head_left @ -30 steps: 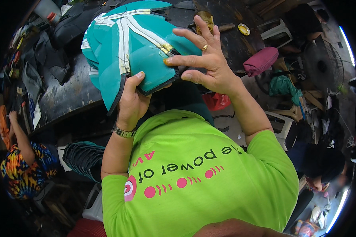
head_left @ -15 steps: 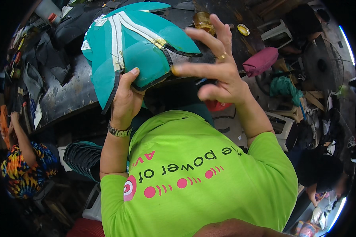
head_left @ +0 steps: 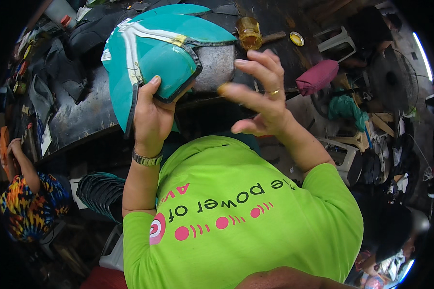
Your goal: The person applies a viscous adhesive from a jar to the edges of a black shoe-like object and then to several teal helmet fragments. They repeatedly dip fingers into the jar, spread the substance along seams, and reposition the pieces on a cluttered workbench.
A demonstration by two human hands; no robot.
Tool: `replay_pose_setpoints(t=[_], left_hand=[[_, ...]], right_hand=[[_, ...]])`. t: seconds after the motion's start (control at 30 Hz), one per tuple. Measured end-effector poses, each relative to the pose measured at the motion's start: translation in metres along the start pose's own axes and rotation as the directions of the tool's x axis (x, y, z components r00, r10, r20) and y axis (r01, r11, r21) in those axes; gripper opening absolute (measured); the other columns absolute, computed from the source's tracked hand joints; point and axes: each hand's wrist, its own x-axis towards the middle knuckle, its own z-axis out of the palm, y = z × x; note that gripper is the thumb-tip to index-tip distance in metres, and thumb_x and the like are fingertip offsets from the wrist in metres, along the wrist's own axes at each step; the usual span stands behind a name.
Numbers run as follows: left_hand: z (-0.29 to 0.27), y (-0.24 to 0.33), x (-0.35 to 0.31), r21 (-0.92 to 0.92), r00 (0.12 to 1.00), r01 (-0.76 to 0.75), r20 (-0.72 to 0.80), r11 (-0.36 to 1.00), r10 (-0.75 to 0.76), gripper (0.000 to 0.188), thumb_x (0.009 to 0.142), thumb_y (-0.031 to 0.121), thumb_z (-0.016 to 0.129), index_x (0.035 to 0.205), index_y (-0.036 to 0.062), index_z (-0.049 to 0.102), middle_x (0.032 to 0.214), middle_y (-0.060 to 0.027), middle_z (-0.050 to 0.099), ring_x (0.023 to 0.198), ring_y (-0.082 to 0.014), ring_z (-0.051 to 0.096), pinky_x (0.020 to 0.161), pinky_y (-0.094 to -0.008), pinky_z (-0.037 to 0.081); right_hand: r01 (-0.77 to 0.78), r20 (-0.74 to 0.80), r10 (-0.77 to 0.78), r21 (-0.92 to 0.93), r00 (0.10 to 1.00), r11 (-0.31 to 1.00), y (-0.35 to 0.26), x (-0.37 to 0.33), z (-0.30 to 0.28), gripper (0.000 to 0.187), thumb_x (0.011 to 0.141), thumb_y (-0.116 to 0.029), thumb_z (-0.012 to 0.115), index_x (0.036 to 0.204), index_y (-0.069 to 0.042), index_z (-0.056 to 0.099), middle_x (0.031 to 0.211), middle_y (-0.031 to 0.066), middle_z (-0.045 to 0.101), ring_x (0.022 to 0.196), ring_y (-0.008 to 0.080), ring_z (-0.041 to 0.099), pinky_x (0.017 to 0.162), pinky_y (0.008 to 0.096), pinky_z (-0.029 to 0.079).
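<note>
A teal shoe upper with white tape strips and black edges lies at the table's near edge. My left hand grips its near edge, thumb on top and fingers underneath. My right hand hovers to the right of it, fingers spread and holding nothing. Yellow-brown residue coats one of its fingertips. Between that hand and the upper shows a grey, rounded block. Beyond my right hand stands a jar of amber, glue-like stuff.
The dark worktable carries black material pieces at left. A round yellow lid lies right of the jar, and a pink pouch at the right. A fan stands farther right. One co-worker is at left.
The teal upper has shifted slightly left and up in my left hand, uncovering the grey block. My right hand has moved off the upper's edge, slightly down.
</note>
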Motion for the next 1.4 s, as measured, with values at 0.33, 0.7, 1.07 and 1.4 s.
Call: replay_pose_setpoints(t=[0.33, 0.7, 1.07, 1.4], left_hand=[[-0.011, -0.029, -0.018, 0.903, 0.918, -0.371, 0.323, 0.216, 0.229, 0.046, 0.093, 0.024, 0.074, 0.128, -0.0002, 0.056, 0.124, -0.0098, 0.061, 0.112, -0.0208, 0.059, 0.101, -0.0359, 0.046], [-0.048, -0.011, -0.029, 0.283, 1.000, 0.007, 0.012, 0.959, -0.011, 0.048, 0.100, 0.008, 0.058, 0.144, 0.0018, 0.041, 0.131, -0.0149, 0.061, 0.112, -0.0221, 0.065, 0.096, -0.0370, 0.055], [-0.033, -0.044, -0.030, 0.385, 0.982, -0.110, -0.100, 0.916, 0.160, 0.024, 0.097, 0.006, 0.068, 0.119, -0.0029, 0.064, 0.110, -0.0055, 0.067, 0.097, -0.0118, 0.064, 0.086, -0.0249, 0.054], [-0.027, -0.047, -0.029, 0.498, 0.979, -0.074, -0.131, 0.864, 0.159, 0.025, 0.097, 0.012, 0.070, 0.116, -0.0039, 0.070, 0.109, -0.0055, 0.070, 0.097, -0.0103, 0.064, 0.088, -0.0233, 0.052]], right_hand=[[-0.403, 0.228, 0.624, 0.903, 0.747, 0.152, -0.020, 0.032, 0.051, 0.108, 0.092, 0.005, 0.065, 0.161, -0.024, -0.013, 0.098, 0.0080, 0.062, 0.082, 0.0093, 0.058, 0.074, 0.0224, 0.049], [-0.635, 0.350, 0.531, 0.457, 0.772, 0.622, 0.020, 0.016, 0.025, 0.072, 0.096, -0.021, 0.066, 0.158, -0.018, 0.030, 0.081, 0.0063, 0.063, 0.072, 0.0138, 0.061, 0.068, 0.0306, 0.051], [-0.522, 0.278, 0.785, -0.619, 0.553, 0.587, 0.079, -0.019, 0.021, 0.070, 0.086, -0.022, 0.065, 0.147, -0.001, 0.038, 0.083, 0.0215, 0.072, 0.077, 0.0412, 0.070, 0.070, 0.0515, 0.055], [-0.540, 0.183, 0.647, -0.412, 0.740, 0.734, 0.058, 0.001, 0.001, 0.031, 0.086, -0.014, 0.062, 0.117, -0.010, 0.066, 0.113, 0.0147, 0.063, 0.096, 0.0349, 0.069, 0.080, 0.0435, 0.056]])
